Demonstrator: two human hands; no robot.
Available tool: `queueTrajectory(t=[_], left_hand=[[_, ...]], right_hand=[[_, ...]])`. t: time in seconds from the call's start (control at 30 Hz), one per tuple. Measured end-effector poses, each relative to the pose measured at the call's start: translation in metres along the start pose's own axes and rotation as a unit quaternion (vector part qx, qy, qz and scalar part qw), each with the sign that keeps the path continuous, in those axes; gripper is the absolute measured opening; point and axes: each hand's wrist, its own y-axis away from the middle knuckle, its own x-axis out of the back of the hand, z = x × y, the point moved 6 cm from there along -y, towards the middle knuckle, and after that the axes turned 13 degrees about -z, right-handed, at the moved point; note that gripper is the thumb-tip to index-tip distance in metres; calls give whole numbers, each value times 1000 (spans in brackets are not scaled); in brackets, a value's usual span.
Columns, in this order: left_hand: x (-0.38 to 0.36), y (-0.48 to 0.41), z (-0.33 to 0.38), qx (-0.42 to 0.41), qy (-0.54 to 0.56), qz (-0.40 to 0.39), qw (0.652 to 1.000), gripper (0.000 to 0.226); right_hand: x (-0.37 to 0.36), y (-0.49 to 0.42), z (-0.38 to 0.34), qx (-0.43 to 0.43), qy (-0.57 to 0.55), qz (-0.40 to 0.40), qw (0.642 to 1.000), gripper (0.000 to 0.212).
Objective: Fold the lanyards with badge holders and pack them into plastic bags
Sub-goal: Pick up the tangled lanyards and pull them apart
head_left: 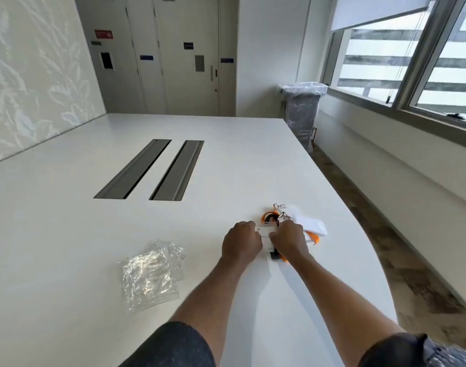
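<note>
A wide white table (173,234) fills most of the view, with two long grey slots (150,169) set into its middle. Off its far right corner a grey bin (302,115) stands on the floor, lined with a clear bag; what is in it cannot be seen. On the table to the left of the arms lies a loose stack of clear plastic bags (150,274), flat and with nothing visible inside them. To their right, near the table's curved edge, sits a small heap of lanyards (312,227), orange and white straps with metal clips. Both hands are curled over its near side: the left hand (241,245) and right hand (290,241) pinch a white badge holder (265,231) between them, fingers closed on it.
</note>
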Motion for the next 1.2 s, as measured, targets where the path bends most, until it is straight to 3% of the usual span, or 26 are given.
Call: queueTrajectory(t=[0.1,0.33,0.57,0.7,0.83,1.0,1.1,1.2], left_hand=[[-11,-13,-4,22,37,-2,999,18],[-25,-28,-6,63,87,-19,994,8],[-29,-24,-13,93,198,-13,976,44],[-20,-18,-15,108,292,-20,950,55],[5,-11,-6,77,308,18,948,47],[44,2,4,33,327,97,939,45],[55,7,15,-6,307,91,947,43],[62,11,28,-28,297,78,951,44]], right_hand=[[-3,-12,7,-13,-18,11,1000,10],[-10,-29,21,-42,-100,-7,994,18],[-10,-26,20,-66,-155,-24,985,8],[3,-19,11,-45,-173,-1,984,21],[22,-8,-5,-22,-202,9,979,4],[66,9,-32,32,-253,26,966,4],[95,21,-51,71,-270,31,960,12],[123,38,-69,106,-261,39,959,4]])
